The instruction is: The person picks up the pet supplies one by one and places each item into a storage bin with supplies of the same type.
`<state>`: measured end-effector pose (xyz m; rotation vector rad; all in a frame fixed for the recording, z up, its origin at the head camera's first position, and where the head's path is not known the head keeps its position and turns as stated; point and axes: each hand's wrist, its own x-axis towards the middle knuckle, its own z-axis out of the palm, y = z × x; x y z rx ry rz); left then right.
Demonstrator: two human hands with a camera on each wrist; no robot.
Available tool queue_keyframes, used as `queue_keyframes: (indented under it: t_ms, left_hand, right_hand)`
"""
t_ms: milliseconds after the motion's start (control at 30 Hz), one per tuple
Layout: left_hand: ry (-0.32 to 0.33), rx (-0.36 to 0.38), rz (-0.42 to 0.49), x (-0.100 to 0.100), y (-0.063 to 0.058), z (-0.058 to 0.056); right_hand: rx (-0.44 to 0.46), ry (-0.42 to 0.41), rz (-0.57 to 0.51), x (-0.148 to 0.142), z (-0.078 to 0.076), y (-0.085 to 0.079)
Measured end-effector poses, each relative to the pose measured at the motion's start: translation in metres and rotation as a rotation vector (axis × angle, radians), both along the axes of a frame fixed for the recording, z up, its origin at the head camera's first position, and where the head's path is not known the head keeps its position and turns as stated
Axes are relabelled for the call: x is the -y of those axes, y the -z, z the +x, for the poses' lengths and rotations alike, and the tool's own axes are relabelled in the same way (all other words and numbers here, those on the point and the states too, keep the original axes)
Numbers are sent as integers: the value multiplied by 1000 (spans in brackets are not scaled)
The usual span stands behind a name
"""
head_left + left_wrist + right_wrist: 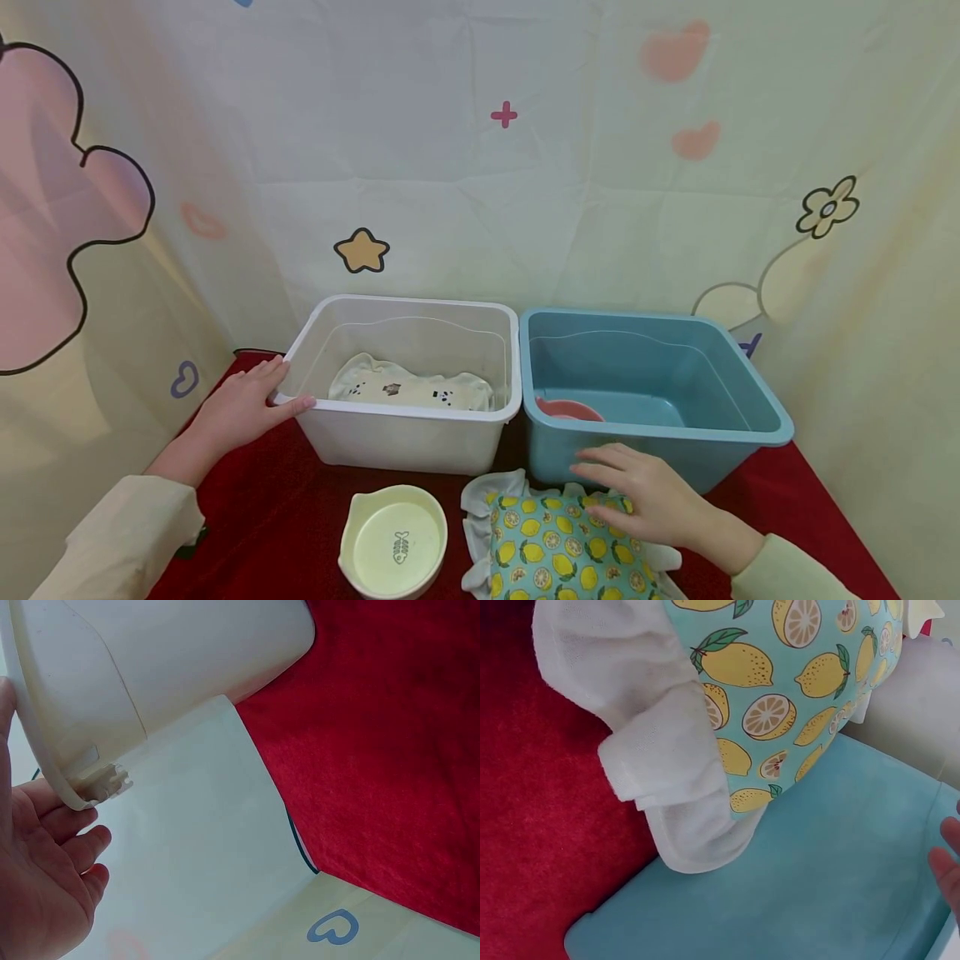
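At the left corner of the white plastic bin (pixel 408 437), my left hand (pixel 242 406) holds the rim. In the left wrist view its fingers curl under the lip, and the thumb lies on the other side. My right hand (pixel 648 496), fingers spread and holding nothing, hovers over a ruffled lemon-print cushion (pixel 551 546) in front of the blue bin (pixel 660 333). Only its fingertips (pixel 949 862) show in the right wrist view, beside the blue bin's wall. The cushion's white frill (pixel 671 742) lies against that bin.
A cream ear-rimmed bowl (pixel 393 533) with a fishbone print stands on the red cloth (pixel 262 508). Inside the white bin lies a white frilled piece (pixel 408 388) with small animal prints. A red dish (pixel 570 409) sits in the blue bin. A patterned curtain (pixel 480 208) hangs behind.
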<state>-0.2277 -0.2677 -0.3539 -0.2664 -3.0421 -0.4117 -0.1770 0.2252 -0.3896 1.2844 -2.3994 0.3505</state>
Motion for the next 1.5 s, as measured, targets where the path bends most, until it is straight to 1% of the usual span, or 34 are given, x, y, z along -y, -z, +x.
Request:
queue_keyframes:
  t_ms: [267, 667, 733, 867, 967, 1200, 1500]
  left_hand:
    - [-1, 2, 8, 0, 0, 0]
    - [-2, 3, 12, 0, 0, 0]
    - [-3, 2, 11, 0, 1, 0]
    - [-5, 6, 15, 1, 1, -1]
    - [-6, 7, 17, 1, 1, -1]
    - [-7, 3, 17, 0, 1, 0]
    - [-10, 9, 22, 0, 1, 0]
  right_hand:
    - [109, 39, 101, 0, 1, 4]
    - [210, 88, 144, -1, -1, 12]
    - [244, 98, 156, 0, -1, 14]
    - [339, 140, 193, 2, 0, 16]
    - [383, 165, 217, 3, 0, 18]
    - [416, 176, 240, 4, 0, 21]
    - [427, 180, 241, 3, -1, 25]
